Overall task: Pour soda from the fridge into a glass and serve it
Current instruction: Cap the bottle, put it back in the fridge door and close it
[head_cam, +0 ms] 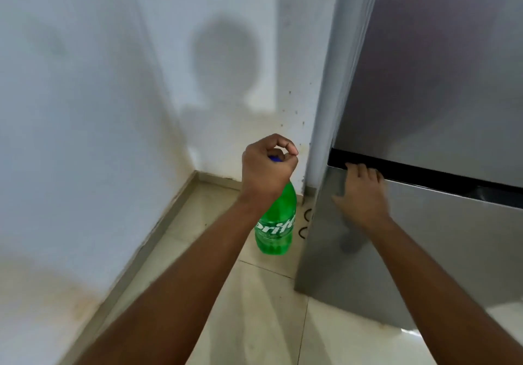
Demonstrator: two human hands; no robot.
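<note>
- Head view, nearest first: both forearms reach forward from the bottom edge, left toward the wall corner, right toward the fridge (pixel 424 237).
- Left hand (pixel 267 166) is closed in a fist around the neck of the green soda bottle (pixel 276 223), blue cap (pixel 275 158) just peeking out under the fingers. Bottle hangs upright above the tiled floor (pixel 254 308), beside the fridge's left edge.
- Right hand (pixel 360 195) is spread flat on the lower door, fingertips at the dark gap between the two doors. Not gripping anything.
- Handling, my read: large bottle, looks mostly full, so heavy and swinging from a neck-only hold. Plastic wall is stiff enough but likely cold and slippery.
- Better grip for pouring: one hand round the label band, other under the base or on the cap.
- No glass in frame.
</note>
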